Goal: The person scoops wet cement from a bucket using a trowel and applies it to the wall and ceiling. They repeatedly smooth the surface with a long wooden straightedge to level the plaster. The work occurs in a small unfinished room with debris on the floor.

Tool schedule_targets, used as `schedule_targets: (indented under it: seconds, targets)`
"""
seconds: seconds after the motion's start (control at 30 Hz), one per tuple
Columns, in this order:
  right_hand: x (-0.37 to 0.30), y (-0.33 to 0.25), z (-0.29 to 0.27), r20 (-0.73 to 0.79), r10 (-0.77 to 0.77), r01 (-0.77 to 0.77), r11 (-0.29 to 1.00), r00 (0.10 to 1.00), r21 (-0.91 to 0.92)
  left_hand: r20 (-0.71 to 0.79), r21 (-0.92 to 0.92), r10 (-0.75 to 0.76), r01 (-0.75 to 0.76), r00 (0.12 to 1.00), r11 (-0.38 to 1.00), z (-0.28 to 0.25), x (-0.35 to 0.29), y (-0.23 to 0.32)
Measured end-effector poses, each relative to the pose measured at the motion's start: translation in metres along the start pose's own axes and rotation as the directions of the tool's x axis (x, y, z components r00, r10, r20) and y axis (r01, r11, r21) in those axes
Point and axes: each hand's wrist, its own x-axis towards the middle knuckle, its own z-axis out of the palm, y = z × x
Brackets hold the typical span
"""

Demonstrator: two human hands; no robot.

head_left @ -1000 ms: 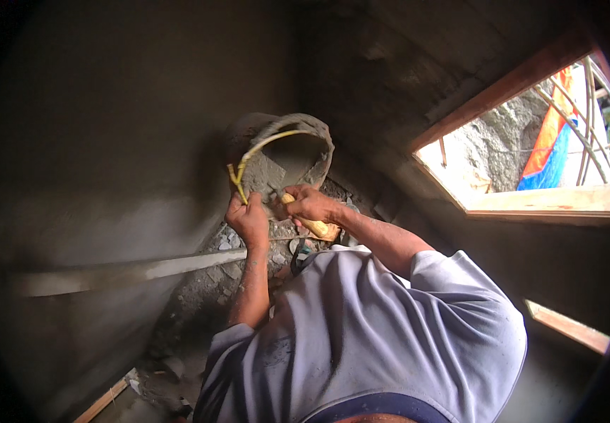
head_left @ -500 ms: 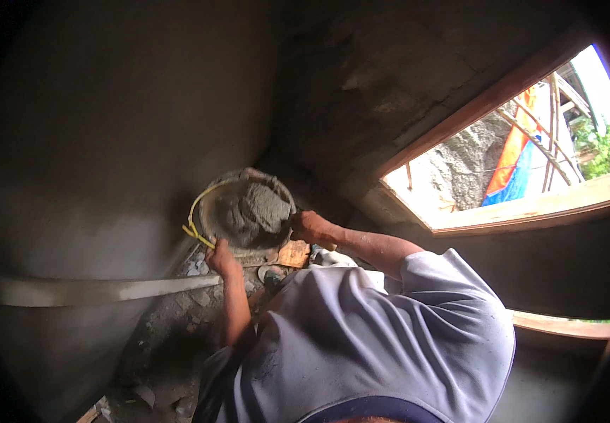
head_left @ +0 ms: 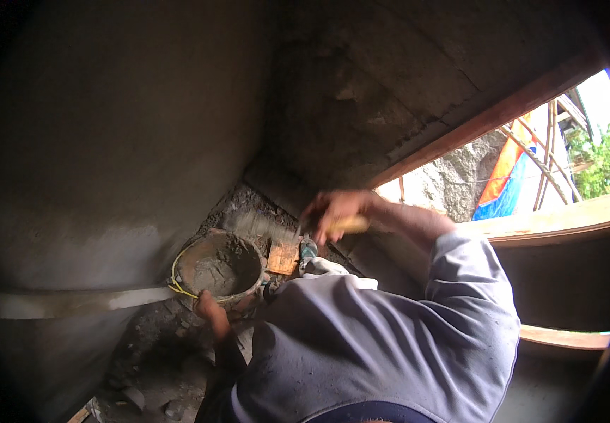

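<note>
Our right hand (head_left: 340,214) hangs in open air between the bucket (head_left: 262,273) and the window, fingers wrapped round the trowel (head_left: 351,225). To its right runs the sill (head_left: 552,220); ahead of it, the back wall (head_left: 333,92) closes the space. Our left hand (head_left: 211,312) has less room: the left wall (head_left: 107,176) rises close by, and a pale plank (head_left: 86,302) reaches along it toward the bucket, though we cannot tell whether they touch. That hand is closed on the bucket's near rim, beside its yellow bail (head_left: 177,287). The bucket sits just ahead of the left hand and to the left of the right one, tilted so its round mouth faces us, with wet grey mortar (head_left: 217,273) inside and smeared along the walls. The trowel's blade (head_left: 259,226), left of the right hand, is a pale blur, so we cannot tell what it carries. Below the blade lies a flat, orange-brown wood block (head_left: 283,258); behind the left hand spreads rough, lumpy rubble (head_left: 153,338). Both room walls look like dull grey plaster.
</note>
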Motion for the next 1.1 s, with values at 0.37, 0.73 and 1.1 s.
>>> schedule_targets:
  seconds: [0.37,0.73,1.1]
  targets:
    - [-0.184,0.040,-0.145,-0.722,-0.339,0.486,0.874,0.604,-0.004,0.165,0.175,0.186,-0.215,0.969,0.961,0.045,-0.032,0.051]
    - [0.123,0.092,0.078,-0.597,-0.114,-0.104,0.942,0.794,-0.318,0.593,-0.015,0.406,-0.495,0.696,0.869,0.098,-0.096,0.142]
    - [0.112,0.056,0.087,-0.619,-0.302,-0.279,0.693,0.725,-0.665,0.649,-0.052,0.531,-0.665,0.545,0.745,0.097,-0.090,0.171]
